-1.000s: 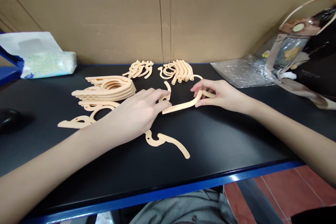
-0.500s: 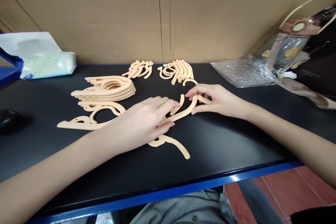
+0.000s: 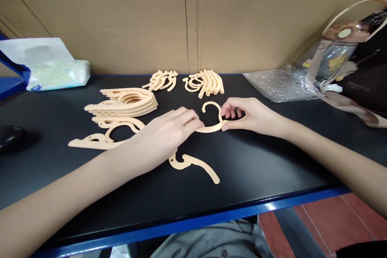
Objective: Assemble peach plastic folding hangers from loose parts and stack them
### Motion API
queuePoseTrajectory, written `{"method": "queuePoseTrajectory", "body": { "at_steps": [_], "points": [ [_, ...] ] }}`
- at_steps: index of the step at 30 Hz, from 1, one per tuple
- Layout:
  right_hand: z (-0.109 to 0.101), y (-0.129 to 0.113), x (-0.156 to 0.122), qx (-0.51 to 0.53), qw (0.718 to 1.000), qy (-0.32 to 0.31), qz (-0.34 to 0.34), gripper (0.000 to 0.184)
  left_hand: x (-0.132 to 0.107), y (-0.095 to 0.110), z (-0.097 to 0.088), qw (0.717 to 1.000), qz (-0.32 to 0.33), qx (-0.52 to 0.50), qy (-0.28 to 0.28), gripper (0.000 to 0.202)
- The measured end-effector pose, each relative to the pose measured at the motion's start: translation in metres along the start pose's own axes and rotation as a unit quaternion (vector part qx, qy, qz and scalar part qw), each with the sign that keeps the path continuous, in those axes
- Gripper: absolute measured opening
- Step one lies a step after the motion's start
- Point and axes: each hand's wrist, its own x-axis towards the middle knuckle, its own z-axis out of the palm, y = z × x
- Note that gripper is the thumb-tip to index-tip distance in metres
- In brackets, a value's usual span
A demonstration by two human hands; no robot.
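Observation:
My left hand (image 3: pixel 165 135) and my right hand (image 3: pixel 252 115) both pinch one pale orange hanger piece (image 3: pixel 211 127) over the middle of the black table (image 3: pixel 272 161). The left fingers grip its left arm end, the right fingers its centre. A small hook (image 3: pixel 211 107) curves up from the piece between my hands. A loose curved hanger arm (image 3: pixel 195 165) lies on the table just below my left hand. Beside my left wrist lie two flat hanger parts (image 3: pixel 105 133).
A stack of assembled hangers (image 3: pixel 127 102) sits at the left. Two heaps of small hooks (image 3: pixel 161 80) and curved arms (image 3: pixel 207 82) lie at the back by the cardboard wall. A tissue pack (image 3: pixel 56 73) is far left, a clear plastic bag (image 3: pixel 278 82) and a handbag (image 3: pixel 347 54) right.
The hook, held apart from the arm a second ago, now stands upright at the centre of the piece. My hands have drawn closer together and the piece lies flatter.

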Motion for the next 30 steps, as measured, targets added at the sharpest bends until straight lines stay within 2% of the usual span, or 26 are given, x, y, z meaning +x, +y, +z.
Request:
{"method": "queuePoseTrajectory", "body": {
  "at_steps": [5, 9, 12, 16, 19, 23, 25, 27, 30],
  "points": [
    [0.003, -0.011, -0.003, 0.009, 0.998, -0.048, -0.031, 0.019, 0.004, 0.004, -0.005, 0.998, -0.028, 0.056, 0.009, 0.047],
    [0.006, -0.022, -0.006, 0.031, 0.996, -0.071, -0.047, 0.017, 0.003, 0.01, -0.004, 0.996, -0.053, 0.069, 0.01, 0.042],
    [0.009, -0.026, -0.007, 0.019, 0.995, -0.075, -0.06, 0.016, 0.002, 0.012, -0.002, 0.997, -0.058, 0.054, 0.011, 0.038],
    [0.014, -0.026, -0.009, 0.001, 0.99, -0.081, -0.117, 0.016, 0.001, 0.009, 0.002, 0.999, -0.032, 0.0, 0.024, 0.034],
    [0.016, -0.027, -0.01, -0.016, 0.985, -0.087, -0.149, 0.02, 0.001, 0.007, 0.004, 0.999, -0.033, -0.025, 0.021, 0.031],
    [0.019, -0.036, -0.012, -0.058, 0.981, -0.063, -0.174, 0.017, 0.002, 0.008, 0.002, 0.999, -0.033, -0.015, 0.025, 0.028],
    [0.021, -0.041, -0.013, -0.083, 0.977, -0.059, -0.187, 0.025, 0.003, 0.009, 0.001, 0.999, -0.038, -0.014, 0.03, 0.026],
    [0.022, -0.046, -0.015, -0.106, 0.972, -0.065, -0.197, 0.033, 0.003, 0.008, 0.001, 0.998, -0.053, -0.01, 0.032, 0.024],
    [0.023, -0.049, -0.016, -0.117, 0.969, -0.075, -0.203, 0.033, 0.004, 0.006, 0.001, 0.995, -0.09, 0.008, 0.029, 0.02]
  ]
}}
